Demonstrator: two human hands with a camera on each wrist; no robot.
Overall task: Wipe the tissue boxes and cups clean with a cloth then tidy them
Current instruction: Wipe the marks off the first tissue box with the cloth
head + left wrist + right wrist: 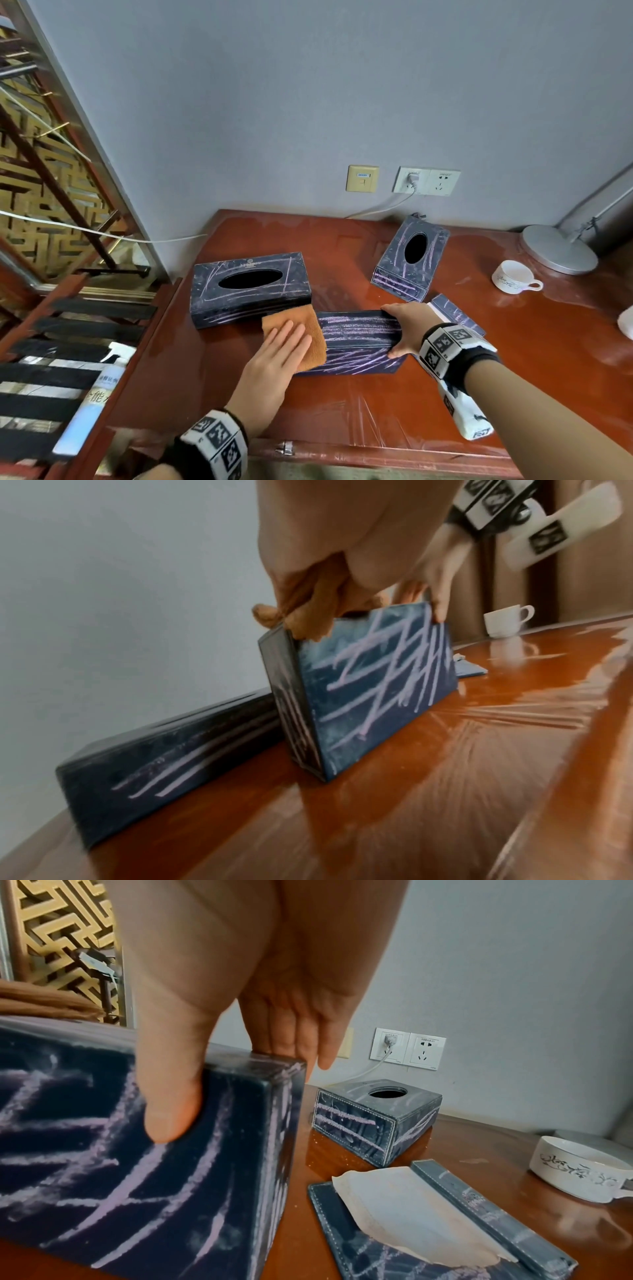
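Left hand (274,353) lay flat, fingers straight, pressing an orange cloth (301,329) onto the upward-facing side of a dark tissue box (356,339) stood on its long edge on the table (376,411). Right hand (404,329) clamped the opposite end of that box, thumb curled onto the near face and fingers over the far face, as the right wrist view showed. The box was covered in pale purple chalk-like streaks, so wiping looked barely begun. Taking this held box as landmark: a second long tissue box (250,287) lay just behind its cloth end, close enough that I could not tell whether they touched; a square tissue box (409,257) stood beyond its gripped end, apart; a flat dark cover with white paper (411,1204) lay just past the gripped end; a white cup (513,275) stood well off past that, near a lamp base (558,248). Risks, as judged: the box stood on a narrow edge on a glossy, film-covered table, so a hard push along the top could slide or topple it if the right hand's hold loosened. The cloth overhung the near face and might bunch, smearing chalk rather than lifting it. A long stroke could carry into the right hand's fingers. A slid box might knock the box behind.
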